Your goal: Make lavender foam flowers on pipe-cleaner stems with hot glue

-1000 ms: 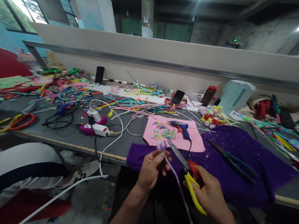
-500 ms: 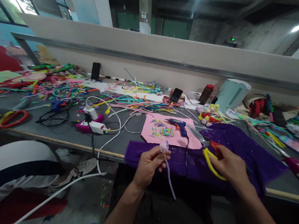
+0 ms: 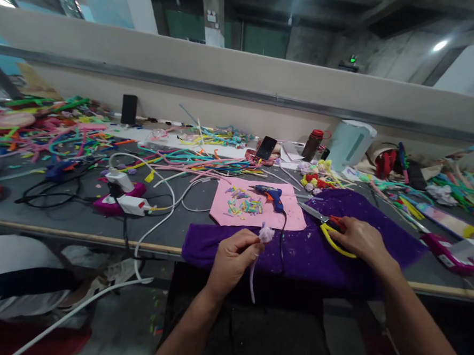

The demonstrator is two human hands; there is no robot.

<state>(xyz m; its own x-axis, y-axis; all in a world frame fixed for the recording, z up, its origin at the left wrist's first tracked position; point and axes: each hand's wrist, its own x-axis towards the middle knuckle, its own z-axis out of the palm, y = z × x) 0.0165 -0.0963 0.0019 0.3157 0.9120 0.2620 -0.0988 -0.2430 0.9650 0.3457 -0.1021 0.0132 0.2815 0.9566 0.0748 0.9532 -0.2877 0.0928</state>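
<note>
My left hand [image 3: 235, 260] pinches a pipe-cleaner flower [image 3: 266, 233] by its neck. Its fluffy lilac head sticks up past the fingertips, and a thin lilac stem [image 3: 252, 285] hangs below the hand. On the right, my right hand [image 3: 359, 239] is closed on the red-and-yellow handles of a pair of scissors [image 3: 332, 237]. Their metal blades point left towards a pink sheet [image 3: 294, 224]. Beneath both hands spreads a purple towel [image 3: 225, 246]. A blue glue gun [image 3: 271, 194] rests on the pink sheet, beside small cut pieces of coloured pipe cleaner [image 3: 245, 205].
A magenta power strip [image 3: 109, 204] with white plugs and looping cables sits to the left. Bundles of pipe cleaners [image 3: 206, 162] lie behind the sheet. Farther back are a phone [image 3: 266, 147], a brown bottle [image 3: 313, 144] and a pale blue jug [image 3: 351, 144]. A seated person's leg [image 3: 22, 277] shows at lower left.
The view has swung to the right. My right hand has lowered the scissors onto the towel. In my left hand the flower has turned, its stem now hanging straighter.
</note>
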